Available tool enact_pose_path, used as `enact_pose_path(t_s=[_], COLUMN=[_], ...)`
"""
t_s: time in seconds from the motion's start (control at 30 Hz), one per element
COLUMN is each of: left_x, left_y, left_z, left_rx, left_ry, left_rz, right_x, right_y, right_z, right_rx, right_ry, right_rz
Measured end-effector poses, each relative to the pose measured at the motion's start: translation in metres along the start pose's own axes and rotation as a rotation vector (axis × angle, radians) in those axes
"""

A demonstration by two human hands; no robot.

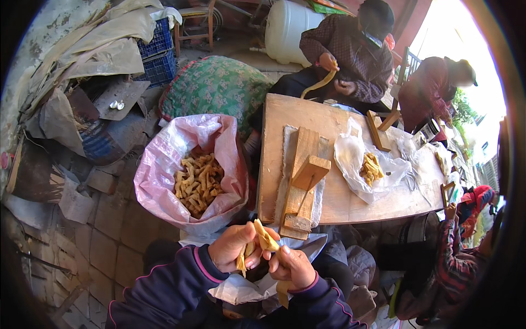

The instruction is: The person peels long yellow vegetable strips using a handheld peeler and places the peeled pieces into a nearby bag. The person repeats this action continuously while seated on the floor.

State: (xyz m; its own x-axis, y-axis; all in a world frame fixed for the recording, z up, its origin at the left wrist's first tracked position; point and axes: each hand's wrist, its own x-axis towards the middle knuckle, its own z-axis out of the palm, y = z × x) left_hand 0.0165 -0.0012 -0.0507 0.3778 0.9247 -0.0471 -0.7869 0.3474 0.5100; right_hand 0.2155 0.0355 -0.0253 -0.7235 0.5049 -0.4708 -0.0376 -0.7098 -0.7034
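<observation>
My left hand (235,246) and my right hand (292,266) are close together over my lap. Between them they grip a pliable yellowish strip (266,239), folded or twisted over at the fingertips. One frayed end hangs below my left fingers, and a flat tail drops beneath my right hand. Just beyond my hands stands a wooden jig (296,201), a plank with an upright block and a thin rod slanting down from it. To the left, a pink woven sack (154,181) holds many short twisted yellow-brown pieces (199,183).
The jig rests on a wooden table (275,111) beside a plastic bag (349,144) with folded yellow strips (371,169). Across it, a person (349,53) holds a long strip. Other people sit at the right. A green floral sack (222,82) and blue crates (158,68) stand at the back.
</observation>
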Motion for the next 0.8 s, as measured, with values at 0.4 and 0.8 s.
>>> enact_pose_path(t_s=[0.4, 0.8], left_x=[-0.018, 0.006], left_y=[0.010, -0.052], left_z=[0.025, 0.029], left_rx=[0.422, 0.920], left_ry=[0.317, 0.003], left_rz=[0.065, -0.197], right_x=[-0.009, 0.007], right_y=[0.003, -0.004], right_z=[0.007, -0.009], right_rx=[-0.218, 0.310], right_ry=[0.086, 0.232], right_rz=[-0.077, -0.907])
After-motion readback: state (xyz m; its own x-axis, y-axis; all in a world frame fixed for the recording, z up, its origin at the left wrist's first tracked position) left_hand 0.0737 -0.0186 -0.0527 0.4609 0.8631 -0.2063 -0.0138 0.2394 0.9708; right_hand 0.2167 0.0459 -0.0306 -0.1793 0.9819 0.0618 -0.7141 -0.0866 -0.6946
